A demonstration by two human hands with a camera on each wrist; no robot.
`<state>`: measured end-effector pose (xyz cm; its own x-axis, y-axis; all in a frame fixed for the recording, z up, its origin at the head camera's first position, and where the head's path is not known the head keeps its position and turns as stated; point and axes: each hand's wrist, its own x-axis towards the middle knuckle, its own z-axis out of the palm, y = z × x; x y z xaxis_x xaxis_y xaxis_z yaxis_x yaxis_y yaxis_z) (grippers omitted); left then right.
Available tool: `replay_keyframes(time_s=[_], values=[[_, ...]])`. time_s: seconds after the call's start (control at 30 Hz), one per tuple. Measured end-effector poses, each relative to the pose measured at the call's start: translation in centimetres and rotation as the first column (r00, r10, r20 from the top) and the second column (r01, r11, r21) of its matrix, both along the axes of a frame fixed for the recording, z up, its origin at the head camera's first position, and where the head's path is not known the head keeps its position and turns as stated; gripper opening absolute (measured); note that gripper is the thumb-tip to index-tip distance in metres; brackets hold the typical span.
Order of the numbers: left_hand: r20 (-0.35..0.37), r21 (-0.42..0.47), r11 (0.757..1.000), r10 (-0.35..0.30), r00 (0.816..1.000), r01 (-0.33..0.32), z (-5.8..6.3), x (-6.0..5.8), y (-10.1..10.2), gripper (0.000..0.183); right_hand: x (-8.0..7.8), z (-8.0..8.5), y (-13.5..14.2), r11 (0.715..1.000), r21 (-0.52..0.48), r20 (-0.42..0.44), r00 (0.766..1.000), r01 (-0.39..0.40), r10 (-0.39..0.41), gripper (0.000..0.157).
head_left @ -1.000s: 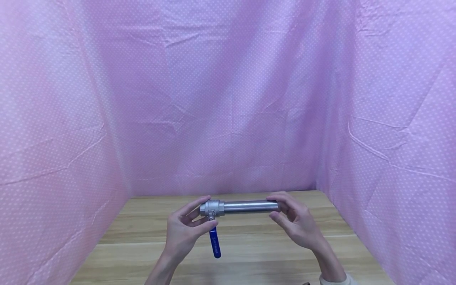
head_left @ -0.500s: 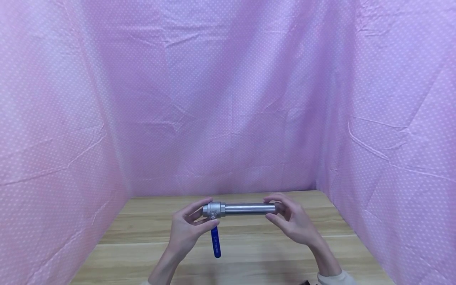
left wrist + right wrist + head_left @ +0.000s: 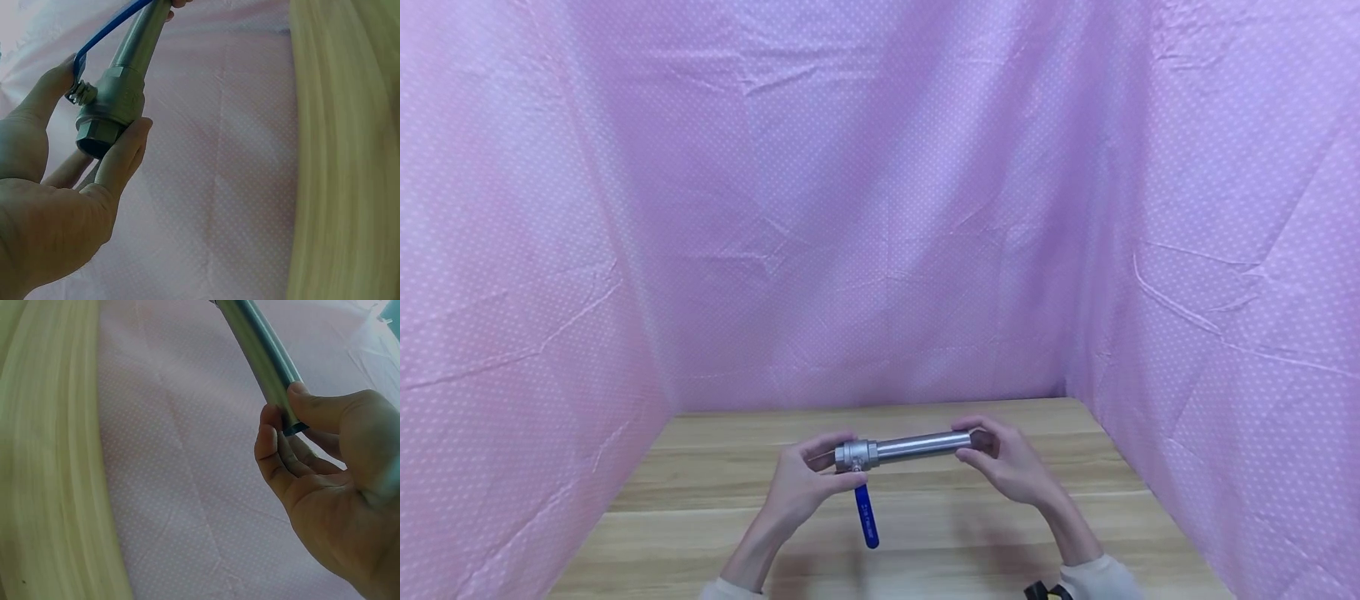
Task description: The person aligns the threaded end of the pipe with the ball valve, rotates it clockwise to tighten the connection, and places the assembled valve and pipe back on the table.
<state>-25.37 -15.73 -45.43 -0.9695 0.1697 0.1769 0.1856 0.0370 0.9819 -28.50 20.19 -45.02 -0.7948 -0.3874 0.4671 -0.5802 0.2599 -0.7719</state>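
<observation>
A silver ball valve with a blue lever handle is joined end to end with a shiny metal pipe. My left hand grips the valve body, fingers along its far side and thumb by the base of the lever. The valve's hex end faces the left palm, its opening dark. At the pipe's other end, my right hand pinches the tube between thumb and fingers. In the right wrist view the pipe's open end shows between those fingers. Both hands hold the piece above the table.
A wooden table lies below the hands. Pink dotted cloth hangs behind it and along both sides. A small black object shows beside the right sleeve at the lower edge.
Both hands have lowered slightly with the valve and pipe. The left hand has shifted right, the right hand slightly left, and the pipe now tilts up toward the right.
</observation>
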Motion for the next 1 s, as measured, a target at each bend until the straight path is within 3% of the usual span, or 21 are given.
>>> replay_keyframes(time_s=[0.17, 0.33, 0.53, 0.73, 1.0], values=[[-0.001, -0.058, 0.998, -0.017, 1.000, 0.017, -1.5, -0.9, -0.3, 0.066, -0.8, -1.1, 0.0, 0.996, 0.079, 0.077, 0.996, 0.039, -0.045, 0.038], [0.017, -0.081, 0.996, -0.036, 0.999, 0.038, -3.1, -1.9, -0.5, 0.063, -1.7, -2.5, -0.1, 0.989, 0.147, 0.129, 0.991, 0.013, -0.032, 0.033], [0.094, -0.064, 0.994, -0.078, 0.993, 0.084, -5.2, -3.0, -0.8, 0.063, -2.7, -4.4, 0.0, 0.968, 0.250, 0.144, 0.990, -0.036, 0.000, 0.026], [0.161, -0.081, 0.990, -0.100, 0.982, 0.115, -7.0, -3.3, -0.7, 0.072, -3.3, -6.1, 0.3, 0.950, 0.305, 0.137, 0.990, -0.063, 0.021, 0.020], [0.149, -0.172, 0.978, -0.096, 0.984, 0.121, -8.4, -3.5, -0.3, 0.063, -3.5, -8.0, 0.6, 0.930, 0.360, 0.193, 0.981, -0.073, 0.003, 0.017]])
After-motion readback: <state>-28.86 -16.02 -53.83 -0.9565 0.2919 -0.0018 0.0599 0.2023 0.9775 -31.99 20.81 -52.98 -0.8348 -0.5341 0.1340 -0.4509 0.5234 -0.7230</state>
